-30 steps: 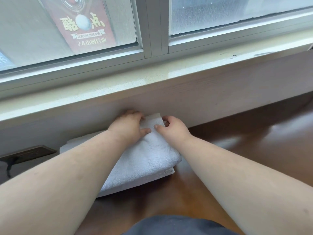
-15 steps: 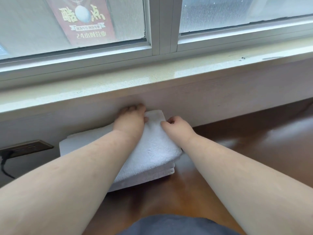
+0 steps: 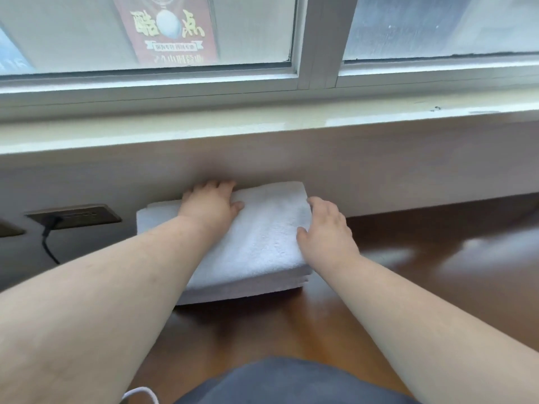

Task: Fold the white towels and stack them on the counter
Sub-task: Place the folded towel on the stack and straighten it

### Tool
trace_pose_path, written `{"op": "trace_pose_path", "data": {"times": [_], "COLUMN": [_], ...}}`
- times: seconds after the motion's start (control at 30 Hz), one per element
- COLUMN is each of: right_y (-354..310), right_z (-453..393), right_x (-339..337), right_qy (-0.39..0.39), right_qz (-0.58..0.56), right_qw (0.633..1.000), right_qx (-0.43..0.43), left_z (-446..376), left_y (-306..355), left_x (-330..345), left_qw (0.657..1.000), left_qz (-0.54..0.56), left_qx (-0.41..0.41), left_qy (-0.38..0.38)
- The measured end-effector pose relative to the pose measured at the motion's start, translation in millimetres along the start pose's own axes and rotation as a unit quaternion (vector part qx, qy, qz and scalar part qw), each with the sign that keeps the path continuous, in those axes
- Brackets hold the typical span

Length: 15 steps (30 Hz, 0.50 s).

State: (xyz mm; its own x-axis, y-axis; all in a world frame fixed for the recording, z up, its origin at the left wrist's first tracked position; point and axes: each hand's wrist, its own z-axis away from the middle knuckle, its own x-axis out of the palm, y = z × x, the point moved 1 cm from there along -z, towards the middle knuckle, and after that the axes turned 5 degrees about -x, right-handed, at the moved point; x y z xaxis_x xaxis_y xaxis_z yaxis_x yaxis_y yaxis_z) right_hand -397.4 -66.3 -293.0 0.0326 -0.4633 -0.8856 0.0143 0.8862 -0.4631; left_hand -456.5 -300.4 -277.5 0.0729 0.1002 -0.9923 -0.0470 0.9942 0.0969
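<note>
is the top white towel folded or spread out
Folded: the top white towel lies as a compact rectangle on the towel stack, layered edges showing at the front.

This looks like a shop or a place with rooms for guests. A red poster (image 3: 172, 30) hangs on the big window (image 3: 256, 33) facing out, and a shiny brown counter (image 3: 408, 272) sits below the long sill (image 3: 291, 123).

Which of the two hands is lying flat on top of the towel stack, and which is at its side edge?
The left hand lies flat on top of the towel stack, fingers toward the wall. The right hand sits at the stack's right edge, fingers bent along it.
</note>
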Motion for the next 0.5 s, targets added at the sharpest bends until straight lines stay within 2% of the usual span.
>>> {"op": "trace_pose_path", "data": {"times": [0.03,0.07,0.13,0.2,0.23,0.3,0.4,0.5], "right_y": [-16,-33,-67,-94,-106,-130,-170,-204], "right_z": [1,2,4,3,2,-5,-16,-28], "right_x": [1,4,15,29,32,35,46,58], "right_qy": [0.03,0.027,-0.05,-0.143,-0.163,-0.156,-0.153,-0.155], "right_qz": [0.036,0.057,0.096,0.15,0.184,0.223,0.19,0.131], "right_qw": [0.996,0.988,0.968,0.948,0.941,0.935,0.93,0.931], "right_qx": [-0.073,-0.137,-0.228,-0.242,-0.233,-0.229,-0.274,-0.303], "left_z": [9,18,34,48,54,62,70,75], "left_y": [-19,-38,-74,-102,-112,-125,-133,-135], "left_x": [0,1,1,0,-1,-1,1,8], "left_qw": [1.0,0.998,0.993,0.979,0.967,0.939,0.894,0.893], "left_qz": [-0.001,-0.006,-0.004,0.055,0.106,0.218,0.326,0.336], "left_qx": [-0.024,-0.05,-0.118,-0.199,-0.231,-0.266,-0.306,-0.292], "left_qy": [0.017,0.025,0.017,-0.001,-0.005,-0.007,-0.036,-0.064]}}
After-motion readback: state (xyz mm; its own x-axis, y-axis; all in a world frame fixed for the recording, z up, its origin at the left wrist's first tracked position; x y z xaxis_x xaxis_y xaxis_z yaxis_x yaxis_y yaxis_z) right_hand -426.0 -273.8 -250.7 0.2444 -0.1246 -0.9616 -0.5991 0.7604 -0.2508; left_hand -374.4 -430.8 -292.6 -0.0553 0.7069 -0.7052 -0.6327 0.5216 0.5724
